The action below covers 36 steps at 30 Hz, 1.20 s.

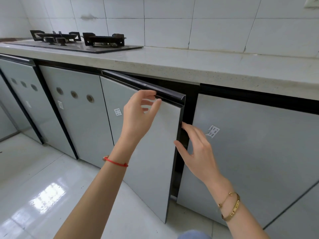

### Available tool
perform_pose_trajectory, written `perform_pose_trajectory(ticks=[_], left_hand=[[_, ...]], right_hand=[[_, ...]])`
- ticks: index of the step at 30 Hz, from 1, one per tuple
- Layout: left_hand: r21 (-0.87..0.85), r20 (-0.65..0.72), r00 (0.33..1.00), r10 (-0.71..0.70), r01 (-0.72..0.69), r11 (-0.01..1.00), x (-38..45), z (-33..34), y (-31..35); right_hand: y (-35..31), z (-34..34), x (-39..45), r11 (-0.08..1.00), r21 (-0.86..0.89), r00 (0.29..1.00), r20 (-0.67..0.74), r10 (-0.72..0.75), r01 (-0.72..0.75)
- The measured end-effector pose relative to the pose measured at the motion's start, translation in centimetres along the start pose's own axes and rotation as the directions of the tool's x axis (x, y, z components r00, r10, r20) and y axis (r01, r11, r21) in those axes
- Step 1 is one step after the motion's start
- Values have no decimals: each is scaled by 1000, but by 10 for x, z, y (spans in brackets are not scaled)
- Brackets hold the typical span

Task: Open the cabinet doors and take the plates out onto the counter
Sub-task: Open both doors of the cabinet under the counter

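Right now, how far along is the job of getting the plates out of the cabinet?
Barely started. One cabinet door is ajar, swung partway out. In hand: the left hand hooks its top handle rail while the right hand holds its free edge. Left: the neighbouring door is closed, no plates are visible, and the counter holds none.

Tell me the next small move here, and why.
Probably swing the ajar door wider: the left hand is at its top handle rail, the right hand on its free edge, and the gap shows only darkness, no plates yet.
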<state>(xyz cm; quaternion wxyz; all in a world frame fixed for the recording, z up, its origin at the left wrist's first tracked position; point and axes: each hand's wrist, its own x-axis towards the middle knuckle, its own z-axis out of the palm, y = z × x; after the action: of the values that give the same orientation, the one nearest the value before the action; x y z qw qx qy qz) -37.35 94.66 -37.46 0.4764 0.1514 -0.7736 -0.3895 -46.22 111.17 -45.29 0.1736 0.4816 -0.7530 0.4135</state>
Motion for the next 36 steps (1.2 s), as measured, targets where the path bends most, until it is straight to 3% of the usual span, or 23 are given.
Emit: perform_pose_trajectory(ticks=[4,10,17,29,36], left_hand=[[116,-25,992,124,-121,986,-35,-13,-3],[144,-32,988,152,-146,979,-65,-49,-4],[164,-26,991,130,-124,979,-80,-93,6],[315,-146,981,127,-76,946,-110,-167,-17],[458,-327,929,172,-3,889,-110,-226,-35]], right_hand=[[-25,8,-16,995,48,996,13,-87,86],[-46,31,-30,969,97,972,32,-231,227],[-62,68,-31,901,154,912,12,-411,404],[-124,136,-12,738,307,775,0,-632,601],[-167,187,11,673,337,709,20,-705,659]])
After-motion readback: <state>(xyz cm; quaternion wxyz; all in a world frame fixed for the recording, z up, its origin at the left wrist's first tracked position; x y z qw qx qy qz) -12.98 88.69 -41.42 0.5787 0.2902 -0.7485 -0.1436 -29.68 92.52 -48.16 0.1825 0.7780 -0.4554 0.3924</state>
